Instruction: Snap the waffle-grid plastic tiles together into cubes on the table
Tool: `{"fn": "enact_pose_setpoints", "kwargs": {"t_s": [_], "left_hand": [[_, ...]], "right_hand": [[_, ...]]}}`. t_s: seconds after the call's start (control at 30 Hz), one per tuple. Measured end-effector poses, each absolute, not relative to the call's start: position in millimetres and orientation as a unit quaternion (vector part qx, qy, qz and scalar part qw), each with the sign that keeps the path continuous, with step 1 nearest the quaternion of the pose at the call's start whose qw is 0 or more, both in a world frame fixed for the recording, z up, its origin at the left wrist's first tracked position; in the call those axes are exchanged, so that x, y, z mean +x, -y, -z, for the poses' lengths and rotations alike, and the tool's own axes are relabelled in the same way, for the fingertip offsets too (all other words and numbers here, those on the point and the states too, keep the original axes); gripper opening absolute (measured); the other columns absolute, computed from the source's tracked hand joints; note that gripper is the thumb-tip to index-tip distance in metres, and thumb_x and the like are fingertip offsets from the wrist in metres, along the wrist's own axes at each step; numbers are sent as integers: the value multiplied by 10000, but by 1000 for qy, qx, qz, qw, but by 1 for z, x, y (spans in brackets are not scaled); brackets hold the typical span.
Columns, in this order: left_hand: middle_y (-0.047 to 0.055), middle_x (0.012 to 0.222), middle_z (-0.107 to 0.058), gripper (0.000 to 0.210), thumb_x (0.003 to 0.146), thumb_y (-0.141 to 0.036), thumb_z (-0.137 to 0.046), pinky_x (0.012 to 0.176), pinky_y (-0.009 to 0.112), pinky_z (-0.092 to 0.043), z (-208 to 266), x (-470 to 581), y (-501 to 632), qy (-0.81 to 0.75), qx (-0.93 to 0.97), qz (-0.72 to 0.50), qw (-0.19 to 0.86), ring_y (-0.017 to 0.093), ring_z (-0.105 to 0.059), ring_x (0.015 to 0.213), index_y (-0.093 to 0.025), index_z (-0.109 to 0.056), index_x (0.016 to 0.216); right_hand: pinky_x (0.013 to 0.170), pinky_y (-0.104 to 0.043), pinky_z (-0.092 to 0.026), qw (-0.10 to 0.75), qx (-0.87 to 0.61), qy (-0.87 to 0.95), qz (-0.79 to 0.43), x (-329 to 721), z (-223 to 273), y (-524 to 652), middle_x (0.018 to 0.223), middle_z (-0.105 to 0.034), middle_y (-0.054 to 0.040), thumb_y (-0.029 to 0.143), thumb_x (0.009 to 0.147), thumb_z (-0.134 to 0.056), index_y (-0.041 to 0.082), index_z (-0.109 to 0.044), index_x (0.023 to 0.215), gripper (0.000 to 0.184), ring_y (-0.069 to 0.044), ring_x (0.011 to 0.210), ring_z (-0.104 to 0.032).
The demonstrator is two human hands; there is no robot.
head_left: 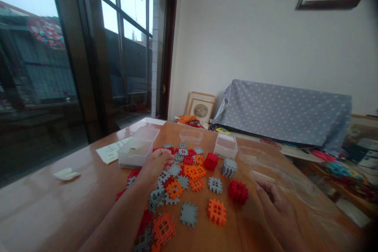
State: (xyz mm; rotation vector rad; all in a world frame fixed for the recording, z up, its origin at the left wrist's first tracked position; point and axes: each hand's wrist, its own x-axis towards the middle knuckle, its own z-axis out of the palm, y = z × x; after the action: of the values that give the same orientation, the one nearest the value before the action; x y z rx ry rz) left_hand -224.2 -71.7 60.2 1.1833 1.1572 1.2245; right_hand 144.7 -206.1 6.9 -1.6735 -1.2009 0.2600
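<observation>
Opened translucent box, at 9 o'clock from the left hand. The left hand reaches over the heap of interlocking pieces, its fingers bent toward 3 o'clock; whether they close on a piece cannot be told. The heap spreads mainly from 2 to 6 o'clock of that hand; its squarish pieces lie at mixed angles, with no evident long axis. Red block, at 3 o'clock from the same hand. Orange block, its windowed face turned partly toward 6 o'clock. Grey block, at 4 o'clock from the red block. Rounded red block, its stacking axis unclear. Right hand, at 3 o'clock from it, fingers half curled toward 10 o'clock; its grip cannot be told. The step appears to be selecting pieces; a next move probably calls for pinching one piece by its toothed edge.
</observation>
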Motion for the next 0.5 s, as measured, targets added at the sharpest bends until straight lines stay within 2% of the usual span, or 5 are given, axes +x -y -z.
{"fn": "enact_pose_setpoints", "kwargs": {"t_s": [0.1,0.2,0.37,0.5], "left_hand": [[69,940,-720,343,792,-474,-569,706,277,-481,-60,-225,71,-513,540,-487,457,182,-665,829,-173,-601,954],[24,829,-690,291,771,-434,-564,653,270,-453,-57,-224,72,-531,582,-453,417,180,-636,755,-181,-608,908],[-25,671,-594,177,755,-341,-559,598,265,-363,-49,-225,68,-543,644,-401,361,163,-543,650,-188,-630,810],[-25,646,-600,158,751,-296,-559,593,274,-318,-42,-228,62,-542,687,-365,318,170,-530,628,-194,-655,823]], "right_hand": [[710,-305,-518,474,-683,546,-108,116,-19,211,922,-748,-50,524,894,-532,231,-681,979,340,-242,855,-677],[689,-295,-490,433,-654,609,-118,91,-24,212,811,-713,-31,500,916,-512,237,-670,876,308,-223,778,-651],[676,-294,-465,401,-637,639,-158,77,-38,211,797,-684,-28,485,930,-492,232,-659,849,314,-215,763,-621],[689,-302,-471,370,-639,651,-175,81,-47,211,823,-698,-22,452,916,-512,231,-688,892,284,-211,773,-632]]}}
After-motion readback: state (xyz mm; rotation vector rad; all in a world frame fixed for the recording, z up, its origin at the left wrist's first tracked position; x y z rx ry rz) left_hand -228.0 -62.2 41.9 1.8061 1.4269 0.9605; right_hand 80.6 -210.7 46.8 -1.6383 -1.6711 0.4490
